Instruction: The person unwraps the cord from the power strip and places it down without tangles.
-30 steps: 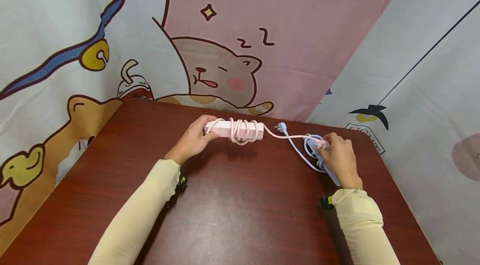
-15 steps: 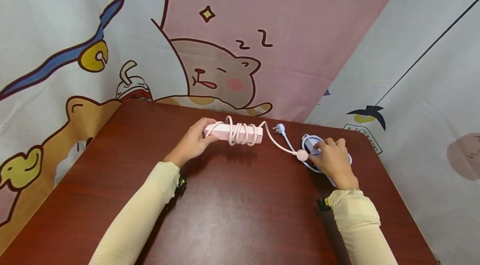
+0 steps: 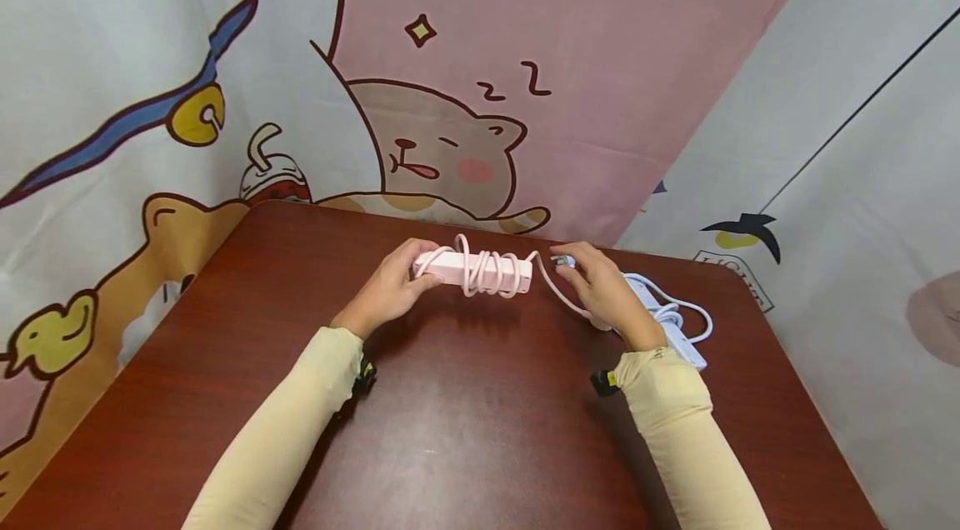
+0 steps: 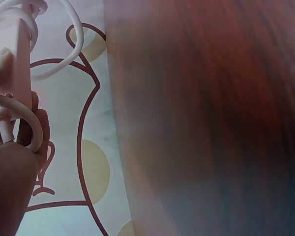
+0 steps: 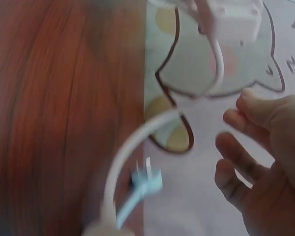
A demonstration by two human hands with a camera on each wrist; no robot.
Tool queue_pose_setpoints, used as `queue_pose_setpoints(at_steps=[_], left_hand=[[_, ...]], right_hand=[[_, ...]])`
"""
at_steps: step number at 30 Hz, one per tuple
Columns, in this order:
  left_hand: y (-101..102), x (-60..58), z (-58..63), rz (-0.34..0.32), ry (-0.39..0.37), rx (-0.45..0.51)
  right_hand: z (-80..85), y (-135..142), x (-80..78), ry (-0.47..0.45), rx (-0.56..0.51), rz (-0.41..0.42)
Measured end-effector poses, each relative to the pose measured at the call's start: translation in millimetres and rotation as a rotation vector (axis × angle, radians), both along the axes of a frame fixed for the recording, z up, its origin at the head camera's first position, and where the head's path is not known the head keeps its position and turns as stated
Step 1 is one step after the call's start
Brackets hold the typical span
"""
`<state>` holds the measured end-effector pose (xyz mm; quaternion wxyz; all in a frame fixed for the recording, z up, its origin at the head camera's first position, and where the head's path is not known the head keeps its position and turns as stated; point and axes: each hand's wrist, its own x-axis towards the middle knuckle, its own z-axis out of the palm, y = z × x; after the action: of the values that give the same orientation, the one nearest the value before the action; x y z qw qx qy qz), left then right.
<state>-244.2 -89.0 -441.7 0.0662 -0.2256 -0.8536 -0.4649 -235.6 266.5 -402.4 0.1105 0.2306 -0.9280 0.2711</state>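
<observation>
My left hand [image 3: 390, 284] grips the left end of a pink power strip [image 3: 447, 266], which it holds above the table. Several turns of pink cord [image 4: 71, 29] wind around the strip. From its right end the loose cord [image 5: 137, 135] runs down to a pink plug [image 3: 600, 323], mostly hidden below my right hand [image 3: 611, 292]. That hand holds nothing; its fingers are spread and loosely bent beside the loose cord. A pale blue plug [image 3: 565, 262] shows near its fingertips in the head view, but apart from them in the right wrist view.
A pale blue power strip [image 3: 684, 344] with its cord coiled on it lies to the right, partly behind my right forearm. The brown table [image 3: 465, 430] ends at a cartoon-printed cloth [image 3: 600, 97] behind and at the sides.
My right hand let go of the pink plug, which dropped down left of the blue strip. The hand then moved left toward the pink strip. My left hand keeps its grip.
</observation>
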Motion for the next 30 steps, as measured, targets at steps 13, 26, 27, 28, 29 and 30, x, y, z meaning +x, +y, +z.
queue_pose_setpoints(at_steps=[13, 26, 27, 28, 29, 30], left_hand=[[0.5, 2.7, 1.5, -0.008, 0.023, -0.005], [-2.1, 8.0, 5.9, -0.009, 0.041, 0.011], [-2.4, 8.0, 5.5, -0.009, 0.042, 0.012], [-2.6, 8.4, 5.7, -0.009, 0.039, 0.013], [-2.9, 8.7, 5.5, -0.010, 0.035, 0.014], [-3.1, 8.9, 5.4, -0.012, 0.032, 0.013]], right_hand=[[-10.6, -30.6, -20.0, -0.053, 0.060, 0.166], [-11.2, -32.6, -20.2, 0.063, 0.017, 0.109], [-10.6, -32.5, -20.2, 0.068, 0.007, 0.101], [-10.3, -32.5, -20.5, 0.077, 0.001, 0.095], [-9.7, -32.6, -20.7, 0.085, -0.004, 0.088], [-9.4, -32.6, -20.9, 0.095, -0.008, 0.084]])
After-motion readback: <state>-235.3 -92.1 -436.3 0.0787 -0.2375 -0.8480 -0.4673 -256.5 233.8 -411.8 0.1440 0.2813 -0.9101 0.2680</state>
